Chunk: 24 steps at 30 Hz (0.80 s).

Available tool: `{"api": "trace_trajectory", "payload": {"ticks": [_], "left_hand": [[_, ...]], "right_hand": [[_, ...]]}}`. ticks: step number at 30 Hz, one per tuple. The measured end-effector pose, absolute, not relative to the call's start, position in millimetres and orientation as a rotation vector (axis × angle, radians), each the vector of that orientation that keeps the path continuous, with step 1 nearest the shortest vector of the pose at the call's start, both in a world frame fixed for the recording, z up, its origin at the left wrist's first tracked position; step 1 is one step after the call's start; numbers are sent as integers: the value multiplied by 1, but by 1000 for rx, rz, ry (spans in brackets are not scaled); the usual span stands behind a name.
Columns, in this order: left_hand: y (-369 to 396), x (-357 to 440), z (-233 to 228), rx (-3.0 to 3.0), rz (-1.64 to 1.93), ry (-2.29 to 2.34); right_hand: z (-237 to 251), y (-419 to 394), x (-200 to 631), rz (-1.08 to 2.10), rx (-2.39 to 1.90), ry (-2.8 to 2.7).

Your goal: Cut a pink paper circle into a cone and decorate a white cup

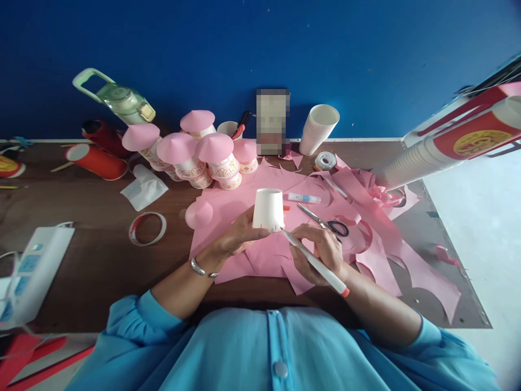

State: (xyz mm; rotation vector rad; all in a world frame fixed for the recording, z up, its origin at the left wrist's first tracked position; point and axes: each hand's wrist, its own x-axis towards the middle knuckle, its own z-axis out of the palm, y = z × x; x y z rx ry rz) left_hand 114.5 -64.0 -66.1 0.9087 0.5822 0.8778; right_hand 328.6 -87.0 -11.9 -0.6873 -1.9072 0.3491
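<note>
My left hand grips a white paper cup, turned upside down, with the thumb along its lower rim. Small red marks show near that rim. In my right hand is a white marker with a red end, and its tip meets the cup close to the rim. Pink paper and offcuts spread beneath both hands. Beyond my right hand lie scissors with dark handles and a glue stick. A pink paper cone rests left of the cup.
Several decorated cups with pink cone tops stand at the back left. A stack of white cups and a tape roll are at the back. Another tape roll, a power strip and a bottle sit left.
</note>
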Motion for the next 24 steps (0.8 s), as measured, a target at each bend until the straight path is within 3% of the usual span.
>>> {"api": "trace_trajectory", "payload": {"ticks": [24], "left_hand": [[-63,113,-58,955,826,637]], "right_hand": [[-17,-86,324,264,-690,-1915]]}}
